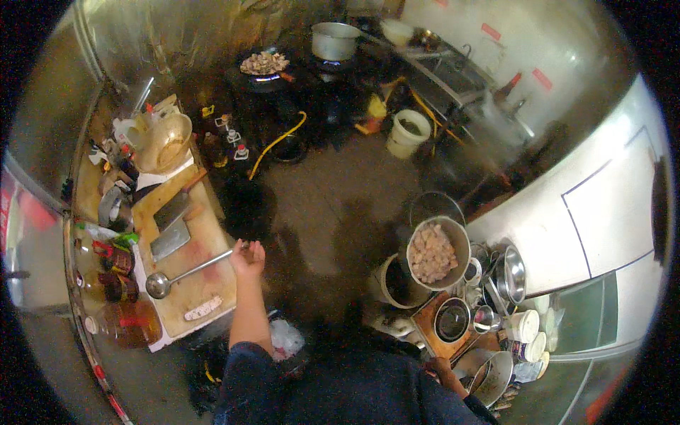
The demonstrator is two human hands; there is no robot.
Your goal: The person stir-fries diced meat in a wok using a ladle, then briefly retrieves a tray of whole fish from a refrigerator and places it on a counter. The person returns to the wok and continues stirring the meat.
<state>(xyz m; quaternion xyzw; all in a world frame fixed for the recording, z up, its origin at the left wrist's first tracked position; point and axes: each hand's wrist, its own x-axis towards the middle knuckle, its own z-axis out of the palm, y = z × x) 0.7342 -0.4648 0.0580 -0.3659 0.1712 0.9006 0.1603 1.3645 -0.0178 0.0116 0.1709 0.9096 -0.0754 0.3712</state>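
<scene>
My left hand (pixel 248 257) holds the handle end of a long metal ladle (pixel 158 285), whose bowl lies over the large cutting board (pixel 210 199). Two cleavers (pixel 170 240) lie on that board, with a pale, speckled piece of food (pixel 203 308) near its lower edge. My right hand (pixel 439 367) is low at the right, beside a wooden board (pixel 431 342) that bears a dark round bowl (pixel 452 320); its fingers are mostly hidden. Above it stands a pot filled with cut raw meat (pixel 433 253).
Ahead, a pan of meat pieces (pixel 264 63) and a metal pot (pixel 335 41) stand over lit burners. A white bucket (pixel 408 133) is on the floor near a yellow hose (pixel 277 143). Oil bottles (pixel 127 325) line the left; a steel basin (pixel 512 274) and tubs (pixel 525 326) stand right.
</scene>
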